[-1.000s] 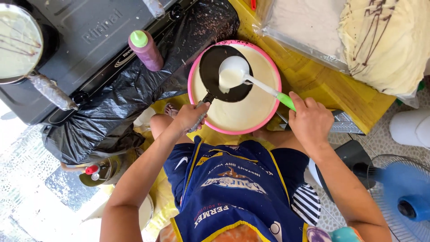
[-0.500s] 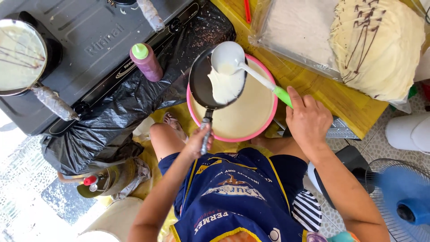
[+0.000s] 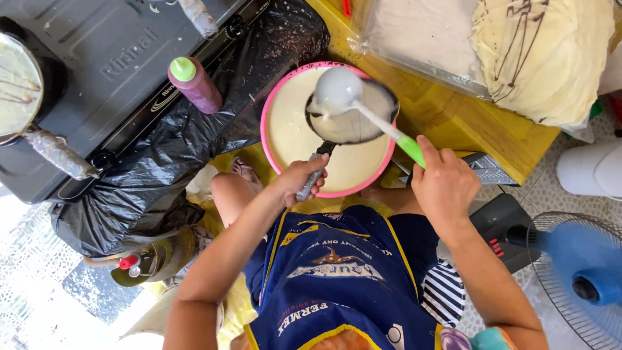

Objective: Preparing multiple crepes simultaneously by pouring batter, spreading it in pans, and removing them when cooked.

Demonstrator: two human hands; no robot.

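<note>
Gripping the pan handle, the left hand (image 3: 299,180) is wrapped closed around it and holds the pan (image 3: 353,116) over the pink bowl (image 3: 280,110) of white batter. Right hand (image 3: 444,185): fingers closed on the green handle of the ladle (image 3: 337,91), whose cup sits over the pan's far edge. Batter coats the pan; its rim is hard to trace beneath. Beside the bowl: black bag (image 3: 162,162), purple bottle (image 3: 194,83), stove (image 3: 97,65). Fan (image 3: 576,272) is cut off at right.

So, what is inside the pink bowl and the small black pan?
The pink bowl holds pale batter. The black pan, above it, is coated with batter; the ladle hides part.
</note>
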